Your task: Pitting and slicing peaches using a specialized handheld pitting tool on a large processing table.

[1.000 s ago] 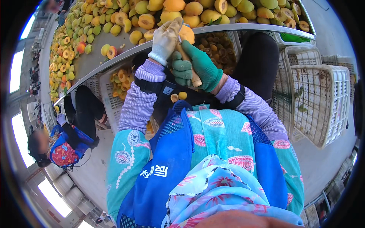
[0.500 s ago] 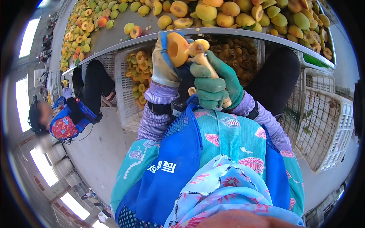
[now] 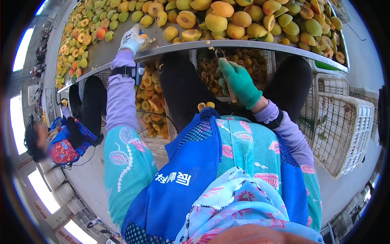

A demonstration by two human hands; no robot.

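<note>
My left hand, in a white glove, reaches over the near edge of the metal table. Its fingers curl round a yellow-orange peach, mostly hidden by the glove. My right hand, gloved in green, hovers above a crate between my knees. It is closed on a pitting tool with a wooden handle and a metal loop at the tip; no fruit is on the loop. Two small fruit pieces lie at my lap.
Whole and halved peaches cover much of the table. A crate of orange halves stands by my left leg; another with brownish pieces is under the table edge. White crates stand at right. Another person sits at left.
My left hand has let go of the hollowed peach half and moved left onto the table. My right hand has lowered slightly, and the tool's tip no longer carries a fruit piece.
</note>
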